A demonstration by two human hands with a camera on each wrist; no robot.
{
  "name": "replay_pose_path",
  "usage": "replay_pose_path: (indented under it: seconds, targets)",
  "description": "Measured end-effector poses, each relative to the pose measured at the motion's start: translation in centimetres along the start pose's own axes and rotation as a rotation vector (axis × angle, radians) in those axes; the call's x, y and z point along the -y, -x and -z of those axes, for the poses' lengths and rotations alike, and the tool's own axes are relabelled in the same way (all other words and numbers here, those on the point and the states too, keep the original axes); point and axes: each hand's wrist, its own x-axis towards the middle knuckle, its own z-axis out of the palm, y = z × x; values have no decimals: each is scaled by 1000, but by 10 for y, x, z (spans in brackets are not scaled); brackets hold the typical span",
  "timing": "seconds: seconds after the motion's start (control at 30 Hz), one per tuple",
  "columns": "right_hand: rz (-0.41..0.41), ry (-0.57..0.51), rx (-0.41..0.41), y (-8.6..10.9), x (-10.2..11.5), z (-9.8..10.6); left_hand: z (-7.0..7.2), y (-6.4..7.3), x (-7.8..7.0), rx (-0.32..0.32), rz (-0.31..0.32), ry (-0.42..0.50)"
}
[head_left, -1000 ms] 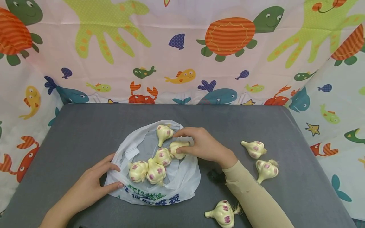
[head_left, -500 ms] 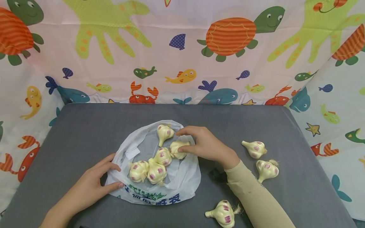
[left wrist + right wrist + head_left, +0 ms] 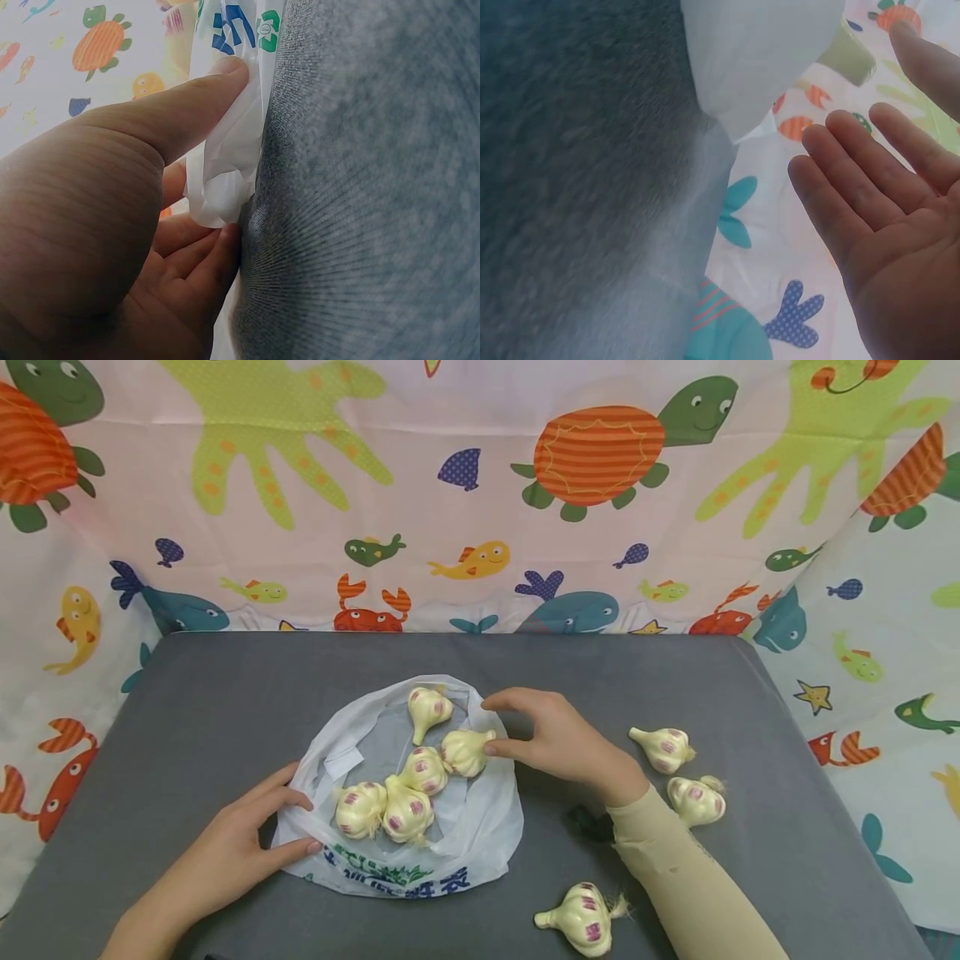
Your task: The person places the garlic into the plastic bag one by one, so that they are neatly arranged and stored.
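Note:
A white plastic bag [image 3: 487, 847] with blue and green print lies open-mouthed on the grey table, several garlic bulbs inside. My left hand [image 3: 240, 835] holds its left side, fingers over the rim and thumb [image 3: 191, 109] against the printed front. At the bag's right rim is my right hand [image 3: 562, 739], fingers extended and nothing gripped. Its thumb tip is beside the rightmost garlic bulb [image 3: 465, 753] in the bag; whether they touch I cannot tell. In the right wrist view the palm and straight fingers [image 3: 855, 176] show apart from the bag.
Two garlic bulbs lie beyond my right forearm, one [image 3: 663, 750] behind the other [image 3: 697, 802]. A third loose garlic bulb [image 3: 583, 918] lies near the front. Something small and dark [image 3: 588, 824] is partly under the right sleeve. A sea-animal printed curtain [image 3: 420, 510] encloses the table [image 3: 247, 693].
My right hand has let go of the rightmost garlic bulb and drawn back to the right. That bulb stays in the bag, and my left hand keeps its place.

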Motion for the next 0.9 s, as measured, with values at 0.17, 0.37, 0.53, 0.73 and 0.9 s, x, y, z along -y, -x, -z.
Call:
replay_pose_path:
  seconds: [0.17,0.37,0.53,0.73,0.9]
  targets:
    - [-29,11,-17,9,-3,5,1,0,0,2,1,-6]
    - [-88,68,-48,23,-8,13,3,-1,-2,29,31,-28]
    - [-126,109,-80,37,-12,21,2,-1,-2,25,24,-23]
    - [-167,131,-118,52,-19,28,-1,0,-1,-6,-13,-11]
    - [-204,148,-132,63,-25,33,0,-1,-1,1,4,-32]
